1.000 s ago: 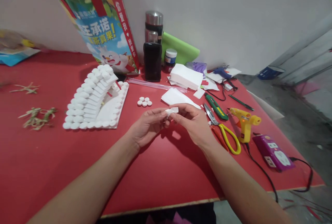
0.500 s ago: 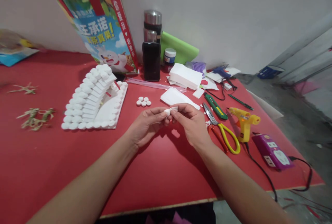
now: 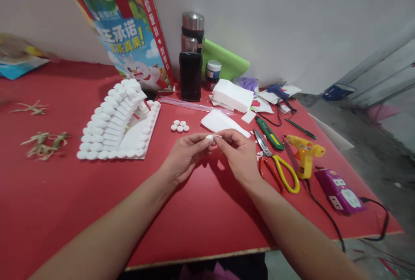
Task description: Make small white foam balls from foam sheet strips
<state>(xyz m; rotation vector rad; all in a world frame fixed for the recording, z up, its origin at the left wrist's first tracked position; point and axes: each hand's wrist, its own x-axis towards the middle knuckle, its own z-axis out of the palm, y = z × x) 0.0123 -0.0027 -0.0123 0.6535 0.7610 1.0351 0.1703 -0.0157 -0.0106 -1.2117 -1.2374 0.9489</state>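
Both hands meet above the middle of the red table (image 3: 65,202). My left hand (image 3: 184,155) and my right hand (image 3: 238,152) pinch a small white foam piece (image 3: 210,137) between their fingertips. To the left stands a white foam model (image 3: 116,120) with stepped rows of round foam discs. A few loose white discs (image 3: 180,127) lie just beyond my left hand. White foam sheets (image 3: 222,120) lie just beyond my right hand.
Right of my right hand lie yellow-handled scissors (image 3: 280,167), a green utility knife (image 3: 269,133), a yellow glue gun (image 3: 304,152) and a purple power strip (image 3: 339,188) with a cord. A black bottle (image 3: 190,76), steel flask, jar, foam block (image 3: 232,94) and printed bag (image 3: 129,33) stand behind. Dried sprigs (image 3: 43,145) lie left.
The white foam piece has shrunk in view between my fingertips, from a short strip to a small rounded bit. Both hands stayed in place.
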